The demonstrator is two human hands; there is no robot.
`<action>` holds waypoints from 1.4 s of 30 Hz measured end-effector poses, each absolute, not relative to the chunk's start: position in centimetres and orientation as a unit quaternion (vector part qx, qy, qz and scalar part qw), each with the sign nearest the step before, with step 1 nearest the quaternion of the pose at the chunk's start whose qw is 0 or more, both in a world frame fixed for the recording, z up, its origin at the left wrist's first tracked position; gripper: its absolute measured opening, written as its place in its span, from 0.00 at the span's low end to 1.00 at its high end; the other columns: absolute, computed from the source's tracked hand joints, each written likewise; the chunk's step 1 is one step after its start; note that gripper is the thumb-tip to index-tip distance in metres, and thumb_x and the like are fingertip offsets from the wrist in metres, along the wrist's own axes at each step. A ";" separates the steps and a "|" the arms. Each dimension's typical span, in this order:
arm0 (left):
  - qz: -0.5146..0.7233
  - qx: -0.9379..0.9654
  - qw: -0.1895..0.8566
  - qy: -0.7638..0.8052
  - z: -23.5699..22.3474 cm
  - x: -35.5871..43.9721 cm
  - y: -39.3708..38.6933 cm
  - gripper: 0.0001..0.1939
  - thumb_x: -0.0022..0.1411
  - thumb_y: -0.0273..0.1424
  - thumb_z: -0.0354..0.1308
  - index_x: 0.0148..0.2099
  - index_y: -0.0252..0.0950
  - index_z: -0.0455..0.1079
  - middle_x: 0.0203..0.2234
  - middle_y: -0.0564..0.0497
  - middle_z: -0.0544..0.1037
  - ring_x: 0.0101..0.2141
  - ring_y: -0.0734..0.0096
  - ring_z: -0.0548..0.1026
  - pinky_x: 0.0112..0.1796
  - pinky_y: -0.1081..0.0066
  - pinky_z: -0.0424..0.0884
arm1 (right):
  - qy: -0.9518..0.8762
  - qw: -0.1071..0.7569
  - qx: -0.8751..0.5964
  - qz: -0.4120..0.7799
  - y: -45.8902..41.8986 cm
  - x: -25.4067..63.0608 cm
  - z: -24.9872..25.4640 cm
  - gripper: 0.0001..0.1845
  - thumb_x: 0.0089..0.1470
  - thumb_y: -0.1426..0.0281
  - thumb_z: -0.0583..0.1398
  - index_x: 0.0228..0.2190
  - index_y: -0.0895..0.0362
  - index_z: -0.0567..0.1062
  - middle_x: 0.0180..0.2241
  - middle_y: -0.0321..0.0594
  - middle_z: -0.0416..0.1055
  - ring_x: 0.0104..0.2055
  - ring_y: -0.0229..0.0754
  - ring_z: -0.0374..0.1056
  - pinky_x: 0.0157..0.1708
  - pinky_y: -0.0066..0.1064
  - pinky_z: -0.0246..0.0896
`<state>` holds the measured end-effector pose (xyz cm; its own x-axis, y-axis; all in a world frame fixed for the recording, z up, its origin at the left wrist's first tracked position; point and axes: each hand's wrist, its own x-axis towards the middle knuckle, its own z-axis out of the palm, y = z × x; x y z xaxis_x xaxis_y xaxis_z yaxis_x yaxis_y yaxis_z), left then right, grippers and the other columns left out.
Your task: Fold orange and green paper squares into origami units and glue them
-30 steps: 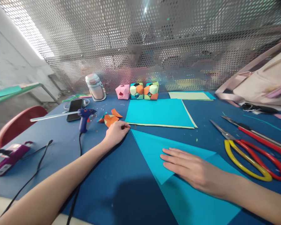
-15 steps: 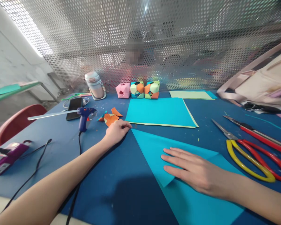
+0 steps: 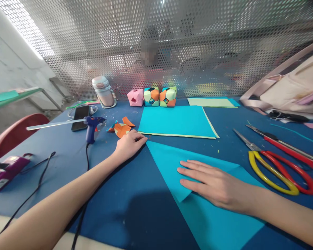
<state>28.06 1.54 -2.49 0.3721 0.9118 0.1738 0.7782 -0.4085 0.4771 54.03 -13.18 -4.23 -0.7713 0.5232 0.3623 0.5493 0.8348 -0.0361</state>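
A sheet of blue paper (image 3: pixel 224 224) lies on the table in front of me, with one part folded over into a long pointed flap. At its far left point, my left hand (image 3: pixel 129 144) has its fingers curled together on the tip of the paper. My right hand (image 3: pixel 211 182) lies flat on the folded flap, fingers stretched out, palm down. Part of the fold is hidden beneath it. Just beyond lies a stack of blue and pale green sheets (image 3: pixel 177 121). Crumpled orange paper pieces (image 3: pixel 122 129) rest beside my left hand.
Scissors (image 3: pixel 255 147) and a red cutter knife (image 3: pixel 284 144) lie at right, near a bag (image 3: pixel 299 83). On the left are a glue gun (image 3: pixel 91 128), phone (image 3: pixel 80 118), bottle (image 3: pixel 104 92) and purple power strip (image 3: pixel 9 172). Folded paper balls (image 3: pixel 151 96) stand before the perforated metal panel (image 3: pixel 114 45).
The camera view has shifted slightly, so the tabletop things appear a little higher and further left. Both hands keep nearly the same place on the blue paper.
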 end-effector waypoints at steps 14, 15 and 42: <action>0.208 0.830 0.131 0.501 -2.6 28.1 1.7 0.13 0.57 0.37 0.52 0.33 0.40 0.77 0.32 0.51 0.75 0.34 0.66 0.71 0.35 0.69 0.64 | -0.941 0.184 -0.281 -0.054 -13.3 54.0 -4.3 0.15 0.60 0.78 0.50 0.44 0.61 0.73 0.49 0.53 0.71 0.59 0.52 0.57 0.53 0.49 0.62; 0.208 0.830 0.132 0.501 -2.6 28.2 1.7 0.13 0.57 0.37 0.52 0.33 0.40 0.77 0.32 0.51 0.75 0.34 0.66 0.72 0.35 0.69 0.64 | -0.941 0.182 -0.281 -0.051 -13.4 53.9 -4.2 0.15 0.60 0.78 0.50 0.44 0.62 0.73 0.49 0.54 0.71 0.59 0.53 0.58 0.53 0.50 0.62; 0.209 0.822 0.130 0.513 -2.6 28.4 1.6 0.12 0.57 0.38 0.53 0.34 0.40 0.77 0.32 0.51 0.75 0.35 0.66 0.72 0.33 0.69 0.62 | -0.945 0.146 -0.291 -0.016 -13.8 53.8 -3.6 0.15 0.60 0.75 0.51 0.46 0.62 0.73 0.51 0.55 0.69 0.61 0.54 0.55 0.54 0.50 0.61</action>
